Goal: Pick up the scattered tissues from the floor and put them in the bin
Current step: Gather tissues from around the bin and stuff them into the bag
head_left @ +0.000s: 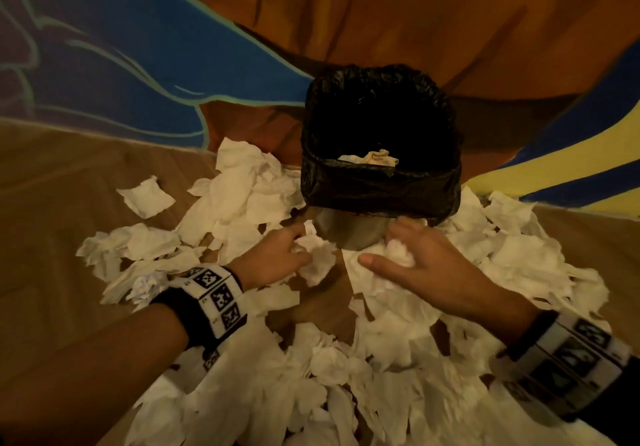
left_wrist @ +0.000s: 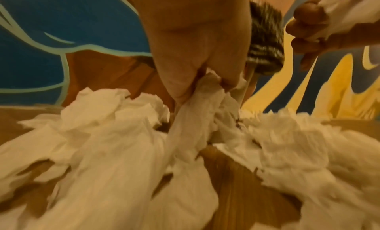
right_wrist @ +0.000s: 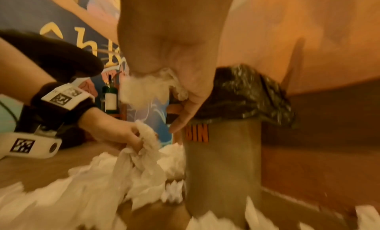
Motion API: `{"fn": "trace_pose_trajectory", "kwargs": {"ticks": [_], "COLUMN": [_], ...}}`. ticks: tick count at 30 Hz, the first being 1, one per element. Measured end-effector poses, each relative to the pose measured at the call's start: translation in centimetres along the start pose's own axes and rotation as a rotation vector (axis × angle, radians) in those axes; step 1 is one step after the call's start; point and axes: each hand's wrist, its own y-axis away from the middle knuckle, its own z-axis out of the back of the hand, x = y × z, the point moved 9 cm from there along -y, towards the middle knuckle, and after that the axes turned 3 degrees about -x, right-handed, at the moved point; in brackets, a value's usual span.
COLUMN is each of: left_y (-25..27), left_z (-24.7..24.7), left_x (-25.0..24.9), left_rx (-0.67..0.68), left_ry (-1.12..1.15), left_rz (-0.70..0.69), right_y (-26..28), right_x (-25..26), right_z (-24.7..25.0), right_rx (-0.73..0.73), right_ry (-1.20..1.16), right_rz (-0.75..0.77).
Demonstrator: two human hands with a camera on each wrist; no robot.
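Several white tissues (head_left: 239, 196) lie scattered over the wooden floor around a grey bin (head_left: 349, 234) lined with a black bag (head_left: 381, 189); a crumpled tissue (head_left: 375, 158) shows inside it. My left hand (head_left: 277, 255) grips a bunched tissue (head_left: 313, 255) just left of the bin's base; the tissue (left_wrist: 197, 103) trails down from the curled fingers to the pile. My right hand (head_left: 415, 265) holds a balled tissue (head_left: 398, 253) in front of the bin, and the wad (right_wrist: 144, 87) is tucked in the palm. Both hands sit low over the pile.
A painted wall in blue (head_left: 138, 47), orange and yellow rises right behind the bin. A dark green bottle (right_wrist: 110, 98) stands by the wall to the left. Bare floor (head_left: 52, 185) shows at the far left; a small bare patch (head_left: 322, 310) lies between my hands.
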Motion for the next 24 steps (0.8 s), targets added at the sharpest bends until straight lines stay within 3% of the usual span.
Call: {"fn": "trace_pose_trajectory", "kwargs": {"ticks": [3,6,8,12,15,18,21,24], "left_y": [-0.2,0.1,0.4,1.3,2.0,1.4,0.3,-0.9], "left_z": [3.1,6.8,9.1,13.1,15.6,15.8,15.8,15.1], "left_x": [-2.2,-5.5,-7.7,-11.1,-12.8,-13.9,-14.3,-15.7], "left_rx": [-0.08,-0.169,-0.226,-0.41,-0.565,-0.566,-0.697,-0.755], "left_ry": [0.166,0.246,0.239,0.207,0.349,0.526,0.364,0.079], "left_rz": [0.023,-0.069,-0.139,-0.18,-0.171,-0.149,-0.097,-0.13], "right_y": [-1.0,-2.0,-2.7,-4.0,-4.9,-6.3,-8.4,-10.5], "right_x": [2.8,3.4,4.0,5.3,4.9,5.0,4.7,2.6], "right_z": [4.6,7.5,9.5,13.5,14.2,13.5,11.5,8.7], "right_rx": [-0.141,-0.09,-0.131,-0.397,-0.532,-0.64,-0.591,-0.276], "right_ry": [-0.082,-0.36,-0.322,-0.139,-0.293,-0.109,0.084,0.211], "right_rz": [0.141,0.062,0.045,0.119,0.017,-0.067,-0.1,-0.198]}}
